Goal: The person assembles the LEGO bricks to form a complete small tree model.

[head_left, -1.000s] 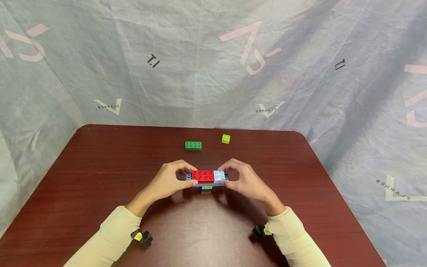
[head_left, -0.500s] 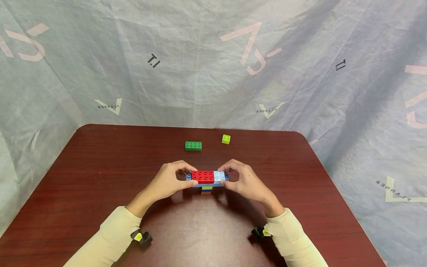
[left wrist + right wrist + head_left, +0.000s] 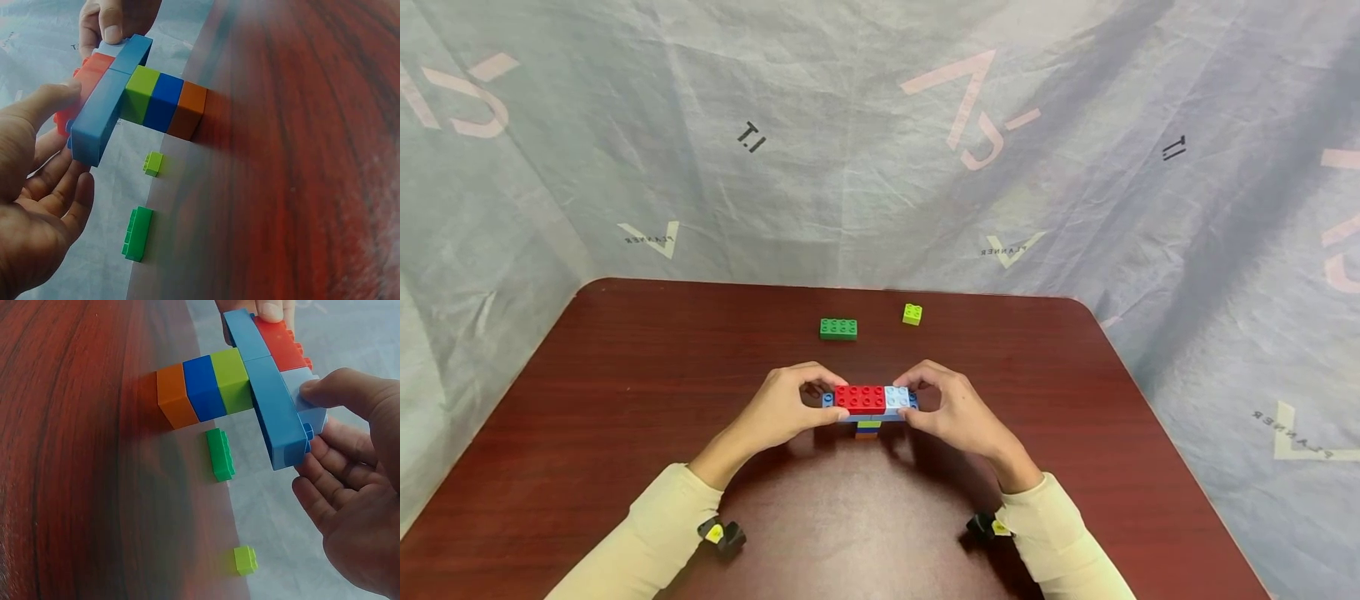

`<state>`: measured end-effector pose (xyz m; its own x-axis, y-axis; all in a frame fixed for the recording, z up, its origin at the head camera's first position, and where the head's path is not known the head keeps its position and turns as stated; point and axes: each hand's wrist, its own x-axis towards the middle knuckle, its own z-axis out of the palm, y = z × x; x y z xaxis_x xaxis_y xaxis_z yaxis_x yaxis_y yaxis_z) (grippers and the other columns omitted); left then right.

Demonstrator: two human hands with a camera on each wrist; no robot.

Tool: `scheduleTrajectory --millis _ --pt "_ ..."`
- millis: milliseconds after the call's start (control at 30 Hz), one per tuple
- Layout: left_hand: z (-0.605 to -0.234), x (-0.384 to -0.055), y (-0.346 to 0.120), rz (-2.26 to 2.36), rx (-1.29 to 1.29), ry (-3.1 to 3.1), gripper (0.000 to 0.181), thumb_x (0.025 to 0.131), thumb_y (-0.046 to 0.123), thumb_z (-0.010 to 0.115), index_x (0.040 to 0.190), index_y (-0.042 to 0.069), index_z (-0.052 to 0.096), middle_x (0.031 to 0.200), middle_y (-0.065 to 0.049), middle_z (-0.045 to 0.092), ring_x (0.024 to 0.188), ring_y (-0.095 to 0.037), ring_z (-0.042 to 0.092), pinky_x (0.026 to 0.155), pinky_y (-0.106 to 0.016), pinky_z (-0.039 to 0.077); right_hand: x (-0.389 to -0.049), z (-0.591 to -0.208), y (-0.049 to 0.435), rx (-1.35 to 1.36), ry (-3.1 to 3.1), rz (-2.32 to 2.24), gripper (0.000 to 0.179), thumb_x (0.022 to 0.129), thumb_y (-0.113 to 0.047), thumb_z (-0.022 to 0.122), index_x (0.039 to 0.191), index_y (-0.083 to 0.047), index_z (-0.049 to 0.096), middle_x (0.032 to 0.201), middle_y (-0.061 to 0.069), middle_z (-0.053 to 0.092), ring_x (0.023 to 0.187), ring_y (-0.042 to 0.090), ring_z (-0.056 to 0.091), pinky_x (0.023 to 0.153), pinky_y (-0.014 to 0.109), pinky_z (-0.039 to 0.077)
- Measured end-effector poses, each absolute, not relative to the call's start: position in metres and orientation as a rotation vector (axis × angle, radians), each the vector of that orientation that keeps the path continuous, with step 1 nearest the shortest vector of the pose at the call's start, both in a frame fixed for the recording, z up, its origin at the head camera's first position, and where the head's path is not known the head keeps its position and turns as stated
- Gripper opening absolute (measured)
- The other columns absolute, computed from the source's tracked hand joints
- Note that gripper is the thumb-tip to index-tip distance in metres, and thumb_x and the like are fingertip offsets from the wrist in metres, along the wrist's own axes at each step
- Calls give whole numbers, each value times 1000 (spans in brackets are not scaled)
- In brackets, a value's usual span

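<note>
In the head view my left hand point(image 3: 778, 408) pinches the red brick point(image 3: 860, 399) between thumb and fingers. My right hand point(image 3: 958, 412) does the same with the pale blue brick point(image 3: 897, 397) beside it. Both bricks sit side by side on a row of two blue bricks point(image 3: 100, 115), whose studs show at each end. Under the middle of that row a narrow column stands on the table: a lime brick point(image 3: 231, 381), a dark blue brick point(image 3: 204, 387) and an orange brick point(image 3: 173, 395) at the bottom. The fingertips behind the bricks are partly hidden.
Farther back on the dark red wooden table point(image 3: 700, 333) lie a loose green brick point(image 3: 838, 329) and a small lime brick point(image 3: 912, 314). A grey printed cloth point(image 3: 850, 167) hangs behind the table's far edge.
Both hands keep their hold on the red and pale blue bricks. The head view has shifted very slightly; nothing else has visibly moved.
</note>
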<state>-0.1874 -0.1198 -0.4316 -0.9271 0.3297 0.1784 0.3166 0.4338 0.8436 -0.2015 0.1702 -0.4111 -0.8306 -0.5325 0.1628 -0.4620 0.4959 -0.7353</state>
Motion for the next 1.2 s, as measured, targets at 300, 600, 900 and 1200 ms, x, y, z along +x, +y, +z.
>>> scheduleTrajectory --millis 300,600,900,1200 --pt "-431 -187 -119 1544 582 2651 36 79 27 91 112 19 76 103 1 74 84 -13 66 72 -26 57 -202 -412 169 -884 2643 -1279 31 86 -10 82 112 -20 70 111 -8 67 105 13 63 92 55 56" --pt "-432 -187 -118 1534 574 2650 37 79 27 91 111 19 76 102 1 73 83 -13 66 71 -25 57 -205 -418 171 -863 2571 -1363 31 86 -9 83 112 -20 71 112 -6 68 108 16 64 92 56 56" --pt "-431 -190 -118 1482 650 2663 39 79 32 91 112 21 75 104 4 71 87 -14 63 72 -25 56 -210 -425 177 -812 2440 -1491 30 87 -8 82 113 -19 72 113 -2 68 109 18 63 93 57 55" --pt "-429 -201 -129 1539 737 2627 35 85 33 86 115 21 74 110 1 73 99 -18 68 86 -38 58 -210 -425 176 -831 2450 -1470 31 86 -8 82 113 -19 72 115 -2 67 109 19 63 92 57 55"
